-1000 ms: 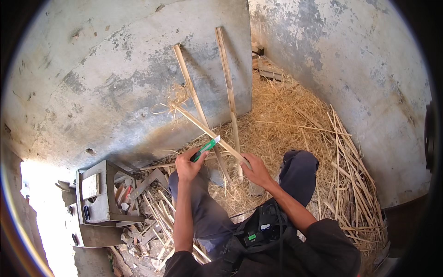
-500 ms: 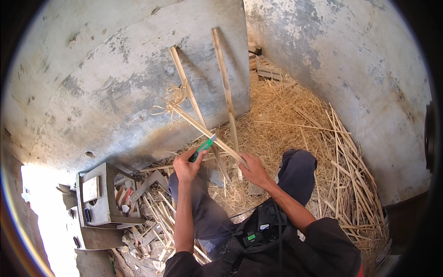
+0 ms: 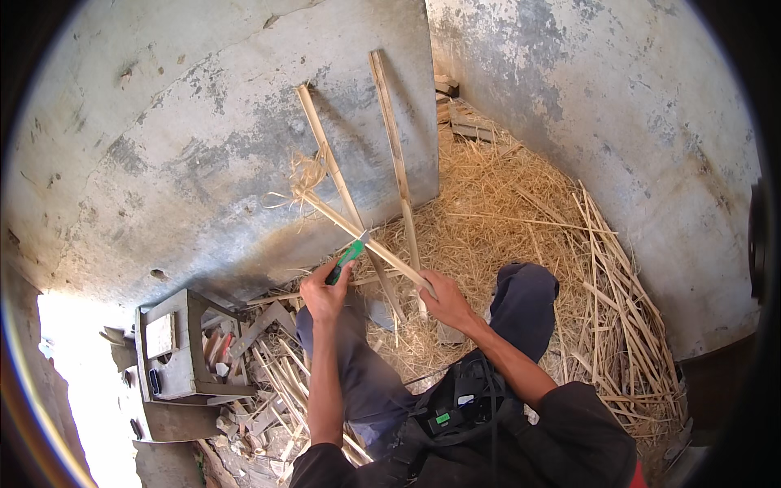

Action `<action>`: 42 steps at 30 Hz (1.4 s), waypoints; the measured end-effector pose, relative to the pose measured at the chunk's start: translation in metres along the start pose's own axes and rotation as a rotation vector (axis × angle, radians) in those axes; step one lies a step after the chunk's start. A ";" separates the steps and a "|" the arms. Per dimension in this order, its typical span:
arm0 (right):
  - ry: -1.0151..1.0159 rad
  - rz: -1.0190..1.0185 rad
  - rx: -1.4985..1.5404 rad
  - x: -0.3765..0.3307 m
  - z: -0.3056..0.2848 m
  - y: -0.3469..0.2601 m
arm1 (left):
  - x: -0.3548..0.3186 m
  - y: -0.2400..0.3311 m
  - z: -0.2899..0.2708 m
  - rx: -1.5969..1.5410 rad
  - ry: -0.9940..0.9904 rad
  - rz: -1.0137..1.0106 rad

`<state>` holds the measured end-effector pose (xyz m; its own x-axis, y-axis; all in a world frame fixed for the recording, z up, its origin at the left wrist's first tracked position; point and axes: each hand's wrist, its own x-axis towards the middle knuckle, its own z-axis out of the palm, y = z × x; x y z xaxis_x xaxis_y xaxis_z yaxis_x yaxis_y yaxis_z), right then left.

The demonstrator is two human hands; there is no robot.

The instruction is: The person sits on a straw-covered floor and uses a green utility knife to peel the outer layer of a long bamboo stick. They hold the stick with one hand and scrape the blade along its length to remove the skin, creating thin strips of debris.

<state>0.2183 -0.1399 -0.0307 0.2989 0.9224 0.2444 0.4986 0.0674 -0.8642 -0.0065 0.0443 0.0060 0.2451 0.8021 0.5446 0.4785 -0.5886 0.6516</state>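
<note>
Small green label (image 3: 442, 418) on black chest-worn device (image 3: 460, 398) (lower centre); no packages, signs, screens.

A rough outdoor work corner: stained concrete walls (image 3: 203, 163), straw shavings (image 3: 504, 203) covering the ground, split cane strips (image 3: 618, 301) heaped alongside.

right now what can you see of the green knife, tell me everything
The knife is a slim utility cutter with a green handle and a short pale blade at its upper end. The left hand holds it in a fist, tilted up and to the right. Its blade meets the thin cane strip that the right hand holds; shavings curl at the strip's far end.
</note>
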 end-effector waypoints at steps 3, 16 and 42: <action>0.023 -0.002 0.015 -0.002 0.002 0.002 | 0.001 -0.004 0.000 0.037 0.022 0.016; -0.067 0.018 -0.036 -0.024 -0.006 0.011 | 0.025 -0.029 -0.024 0.043 0.294 -0.114; 0.113 -0.074 -0.012 -0.021 -0.013 0.016 | 0.002 -0.015 -0.017 -0.213 -0.218 0.036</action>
<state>0.2304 -0.1627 -0.0434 0.3505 0.8662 0.3563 0.5324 0.1287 -0.8366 -0.0274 0.0529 0.0060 0.4448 0.7694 0.4585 0.2843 -0.6067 0.7423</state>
